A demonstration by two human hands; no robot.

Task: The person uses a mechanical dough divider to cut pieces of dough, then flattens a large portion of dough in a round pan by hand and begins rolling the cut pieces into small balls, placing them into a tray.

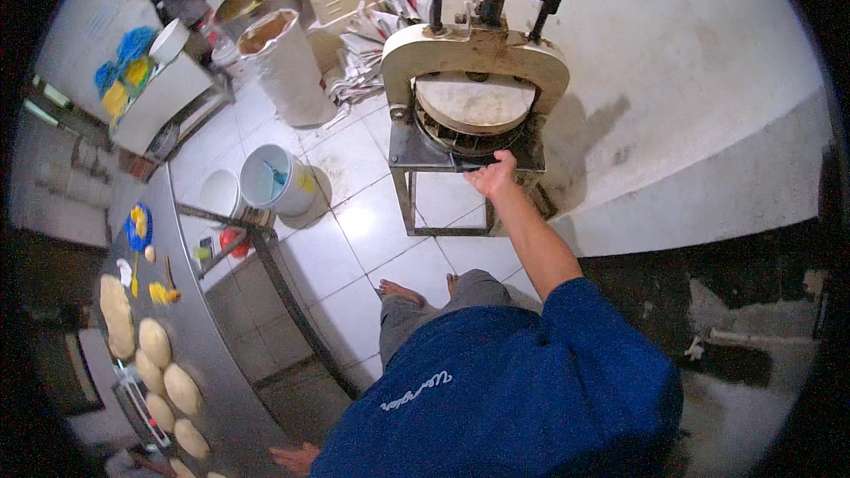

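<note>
A cream-coloured dough divider press (551,66) stands by the wall on a dark metal stand. Its round pale plate (478,104) sits under the arch, above a dark ring with slots. My right hand (494,175) reaches out to the front edge of the machine's base, thumb above and fingers curled at the edge; exactly what lies under the fingers is hidden. Low at the left, my left hand (297,458) rests by the edge of the metal table (232,389), fingers stretched out and holding nothing. Several dough pieces (183,389) lie on that table.
A blue dish (139,227) and a scale (146,407) are on the table. Two buckets (282,179) (220,193), a tall white sack (288,75) and a heap of paper (367,49) stand or lie on the tiled floor. The wall (673,80) closes the right side.
</note>
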